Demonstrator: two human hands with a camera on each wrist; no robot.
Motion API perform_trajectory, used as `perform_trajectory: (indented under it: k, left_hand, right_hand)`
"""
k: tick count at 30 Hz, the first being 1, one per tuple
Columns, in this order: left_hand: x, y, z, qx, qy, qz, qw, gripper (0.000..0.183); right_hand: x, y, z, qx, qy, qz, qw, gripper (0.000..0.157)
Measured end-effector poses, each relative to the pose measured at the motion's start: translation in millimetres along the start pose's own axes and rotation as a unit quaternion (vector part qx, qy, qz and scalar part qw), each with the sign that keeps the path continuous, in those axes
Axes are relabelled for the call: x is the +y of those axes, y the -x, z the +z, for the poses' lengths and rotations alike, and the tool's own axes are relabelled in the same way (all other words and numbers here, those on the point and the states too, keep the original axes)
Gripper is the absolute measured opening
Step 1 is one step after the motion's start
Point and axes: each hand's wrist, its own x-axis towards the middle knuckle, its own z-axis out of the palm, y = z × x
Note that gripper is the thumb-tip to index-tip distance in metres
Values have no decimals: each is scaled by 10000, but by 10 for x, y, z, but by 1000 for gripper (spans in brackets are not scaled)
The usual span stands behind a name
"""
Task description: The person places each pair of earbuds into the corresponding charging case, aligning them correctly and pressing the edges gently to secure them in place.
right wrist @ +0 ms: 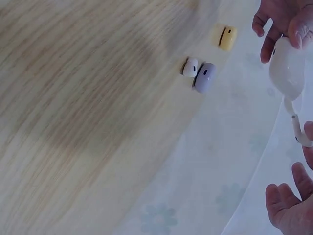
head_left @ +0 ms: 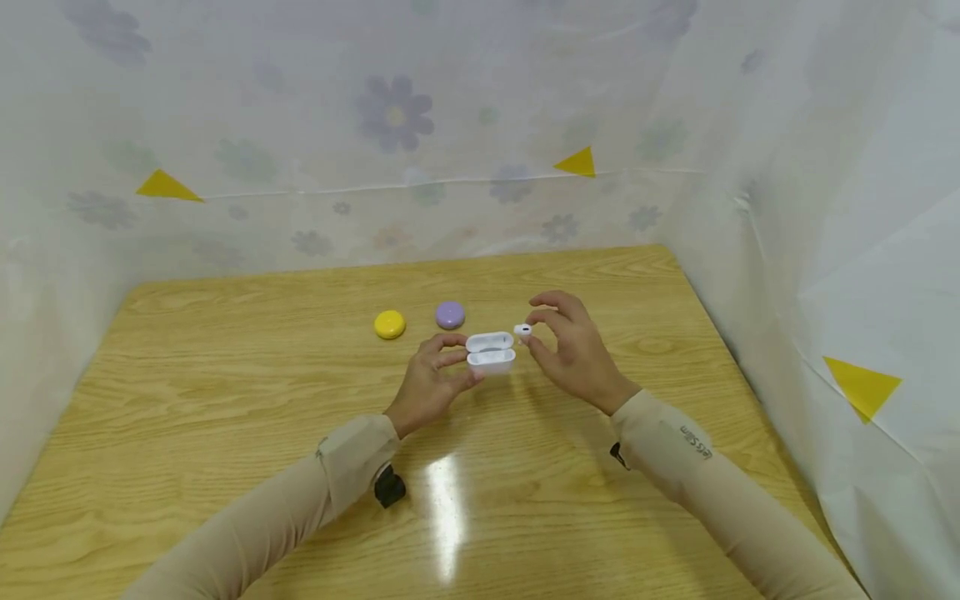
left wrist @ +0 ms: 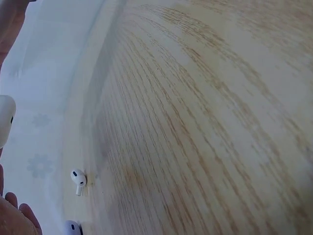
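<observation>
My left hand (head_left: 432, 385) holds a white earbud case (head_left: 492, 365) above the table, its lid standing up. Just right of the case, my right hand (head_left: 573, 350) pinches a white earbud (head_left: 522, 331) between thumb and fingertips. In the right wrist view, the earbud's stem (right wrist: 296, 128) points toward the case. A second white earbud (left wrist: 78, 180) lies on the table. It is beside a small round purple object (head_left: 450, 315) with a domed top, beyond the case. To the left of that sits a similar yellow one (head_left: 389, 324).
The wood-grain table (head_left: 247, 367) is ringed by white flower-patterned sheeting (head_left: 480, 100) at the back and sides. Yellow triangles (head_left: 862, 387) are stuck on the sheeting. A dark wrist-worn device (head_left: 389, 487) hangs under the left sleeve.
</observation>
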Motion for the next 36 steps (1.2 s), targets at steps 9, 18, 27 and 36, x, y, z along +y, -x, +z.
perform_trajectory:
  k: [9, 18, 27, 36]
  left_hand:
    - [1, -5, -3, -15, 122, -133, 9998, 30]
    - [29, -8, -13, -6, 128, -190, 9997, 31]
    - [22, -6, -13, 11, 376, -376, 9986, 32]
    - [38, 4, -19, -34, 593, -566, 9966, 39]
  right_hand:
    - [-63, -9, 48, -277, 94, -505, 9983, 17]
    - [-81, -21, 68, -440, 166, -730, 9962, 16]
    - [-71, -10, 95, -612, 230, -789, 9947, 15]
    - [-86, -2, 83, -746, 229, -886, 9930, 16]
